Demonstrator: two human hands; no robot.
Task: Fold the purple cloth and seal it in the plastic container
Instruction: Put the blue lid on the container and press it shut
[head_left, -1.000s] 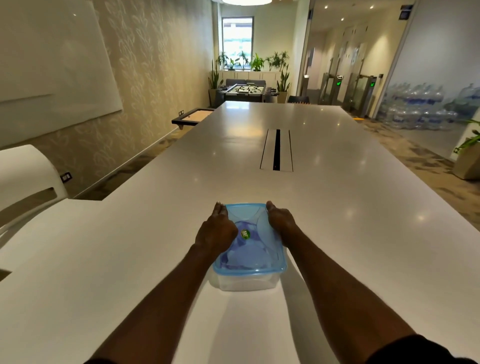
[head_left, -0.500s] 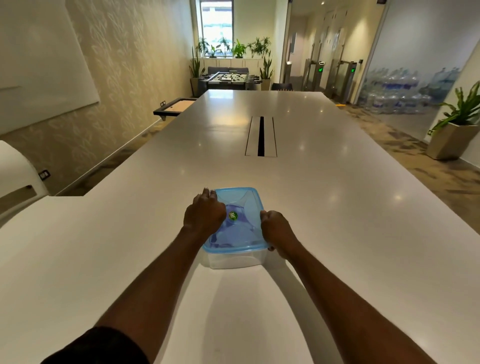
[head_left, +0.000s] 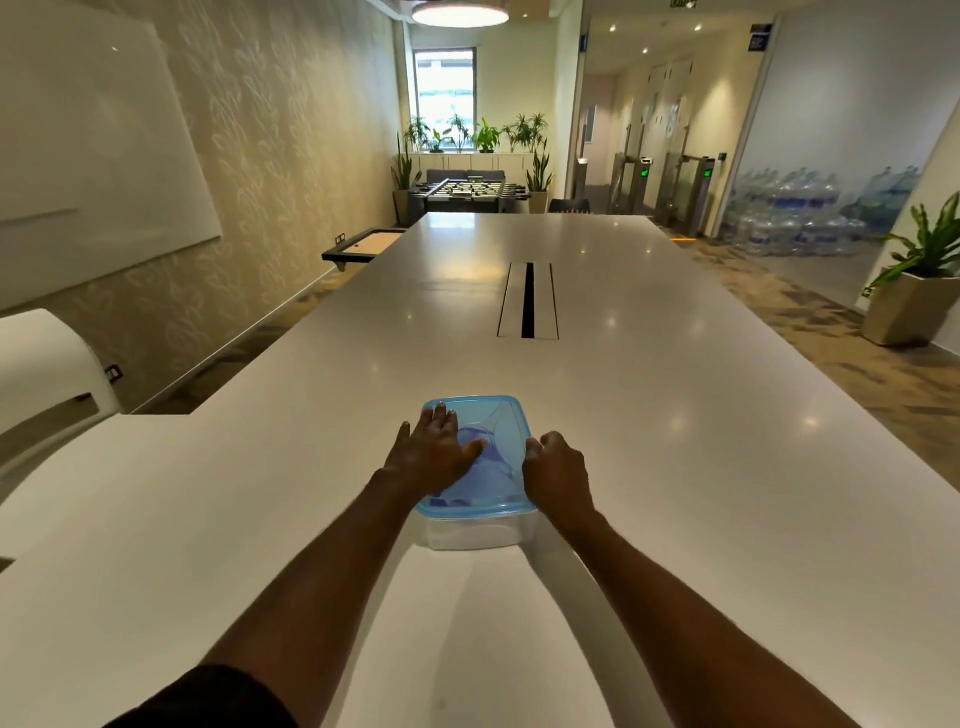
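Left hand flat on translucent blue lid, right hand curled at its edge; press down each corner evenly.

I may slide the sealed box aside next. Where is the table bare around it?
Bare table runs right of the container and beyond it up to the cable slot; the left is clear too. Only the container itself is crowded, with left hand and right hand.
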